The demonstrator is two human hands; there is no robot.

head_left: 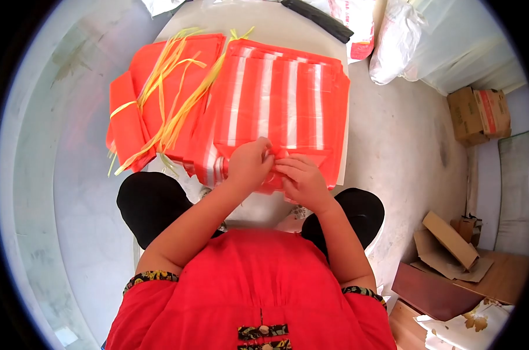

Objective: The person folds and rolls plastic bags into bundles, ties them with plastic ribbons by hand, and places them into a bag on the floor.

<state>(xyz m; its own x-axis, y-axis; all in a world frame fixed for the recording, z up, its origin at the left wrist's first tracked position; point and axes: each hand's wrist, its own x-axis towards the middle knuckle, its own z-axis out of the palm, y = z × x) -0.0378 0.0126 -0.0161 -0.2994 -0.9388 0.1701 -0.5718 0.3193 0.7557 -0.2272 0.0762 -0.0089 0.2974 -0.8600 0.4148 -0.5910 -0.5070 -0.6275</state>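
A stack of red plastic bags with white stripes [279, 99] lies on the low table in front of me. At the near edge of the stack, my left hand [251, 165] is closed in a pinch on the gathered red plastic. Close beside it, my right hand [302, 179] has its fingers bent and pressed on the same bunched edge. The exact grip of the fingertips is partly hidden. To the left are folded plain red bags [174, 67], with loose yellow strips [185, 119] lying across them. A yellow tie [123, 108] goes around a small red bundle [127, 125].
The pale table [235, 17] stands before my knees. A black roll-like object [318, 21] lies at its far edge, near white sacks [394, 41]. Cardboard boxes [471, 119] stand against the right wall. Flattened cardboard [451, 242] rests on a brown cabinet [433, 291] at lower right.
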